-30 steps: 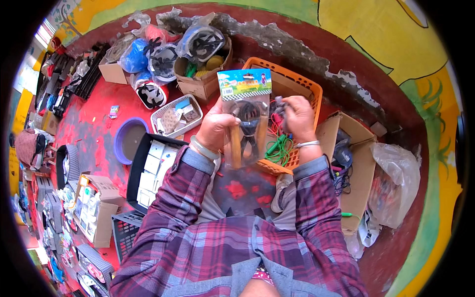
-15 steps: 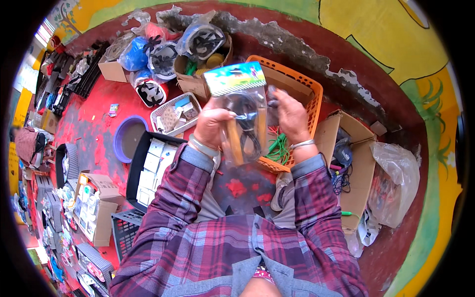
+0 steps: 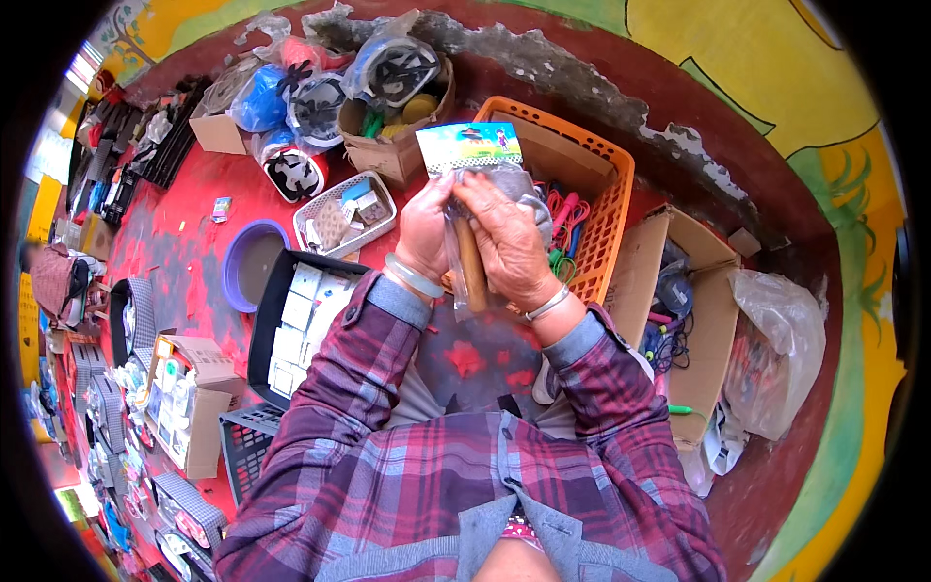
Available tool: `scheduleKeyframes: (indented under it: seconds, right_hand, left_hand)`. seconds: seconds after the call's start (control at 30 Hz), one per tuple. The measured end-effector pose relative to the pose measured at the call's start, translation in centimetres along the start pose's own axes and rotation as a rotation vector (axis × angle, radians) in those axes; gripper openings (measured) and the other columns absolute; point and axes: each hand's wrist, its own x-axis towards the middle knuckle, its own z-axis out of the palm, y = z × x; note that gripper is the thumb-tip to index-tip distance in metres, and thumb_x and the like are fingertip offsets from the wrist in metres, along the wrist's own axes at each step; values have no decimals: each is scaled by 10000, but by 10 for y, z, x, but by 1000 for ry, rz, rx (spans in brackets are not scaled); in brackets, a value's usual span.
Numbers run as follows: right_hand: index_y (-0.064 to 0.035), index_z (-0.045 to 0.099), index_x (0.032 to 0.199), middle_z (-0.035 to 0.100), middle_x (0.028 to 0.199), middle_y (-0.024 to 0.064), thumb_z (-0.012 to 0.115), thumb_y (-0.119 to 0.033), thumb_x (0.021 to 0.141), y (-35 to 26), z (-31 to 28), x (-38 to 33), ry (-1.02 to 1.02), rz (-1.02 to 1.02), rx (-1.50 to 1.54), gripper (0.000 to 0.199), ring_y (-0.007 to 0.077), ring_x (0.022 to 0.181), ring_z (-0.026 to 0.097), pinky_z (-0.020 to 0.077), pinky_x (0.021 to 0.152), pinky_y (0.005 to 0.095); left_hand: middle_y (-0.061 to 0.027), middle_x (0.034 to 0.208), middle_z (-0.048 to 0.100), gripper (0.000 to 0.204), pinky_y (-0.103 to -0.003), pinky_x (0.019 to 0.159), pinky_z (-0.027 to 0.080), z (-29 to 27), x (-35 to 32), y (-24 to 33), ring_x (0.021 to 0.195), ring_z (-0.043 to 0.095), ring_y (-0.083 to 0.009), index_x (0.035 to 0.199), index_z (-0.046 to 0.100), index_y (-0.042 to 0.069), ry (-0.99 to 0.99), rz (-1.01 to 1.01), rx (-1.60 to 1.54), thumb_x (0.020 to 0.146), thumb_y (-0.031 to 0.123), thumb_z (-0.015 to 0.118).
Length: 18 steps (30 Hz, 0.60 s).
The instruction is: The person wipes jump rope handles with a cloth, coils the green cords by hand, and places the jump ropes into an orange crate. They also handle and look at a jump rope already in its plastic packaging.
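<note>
In front of my chest is a skipping rope with wooden handles [image 3: 472, 267], packed in a clear plastic bag under a colourful printed header card [image 3: 468, 147]. My left hand [image 3: 425, 228] grips the bag by its left edge, thumb on the front just below the card. Across the front of the bag lies my right hand [image 3: 509, 242], its fingers pressed together near the left thumb. A grey cloth [image 3: 524, 184] shows bunched at that hand's far side; how the fingers hold it is partly hidden. The dark cord is covered by the right hand.
An orange basket [image 3: 621, 184] beyond my hands holds pink, blue and green skipping ropes. To the right stands a cardboard box [image 3: 713, 339]. On the left are a white basket [image 3: 373, 242], a purple basin [image 3: 233, 272] and a black tray of white boxes [image 3: 260, 339]. Bagged helmets [image 3: 318, 112] sit farther back.
My right hand has moved left from beside the bag onto its front, bringing the grey cloth along. The bag has turned slightly, and my left hand still grips it.
</note>
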Motion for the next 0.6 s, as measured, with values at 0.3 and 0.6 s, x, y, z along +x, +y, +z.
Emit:
scheduleKeyframes:
  seconds: [0.3, 0.6]
  right_hand:
    - [-101, 604, 1099, 585, 1189, 94, 584, -8, 737, -23, 6, -21, -297, -272, 23, 374, 272, 1166, 517, 427, 849, 352]
    - [-55, 631, 1042, 617, 1104, 120, 548, 111, 713, -8, -32, -21, -641, -2, 514, 377, 260, 1072, 570, 434, 913, 322]
  left_hand:
    - [-132, 1064, 602, 345, -386, 879, 456, -7, 12, 42, 960, 590, -250, 1134, 502, -23, 173, 166, -2, 964, 235, 350]
    - [-155, 1163, 559, 398, -448, 944, 412, 1, 6, 63, 1052, 549, -311, 1225, 447, -11, 156, 271, -108, 966, 263, 318]
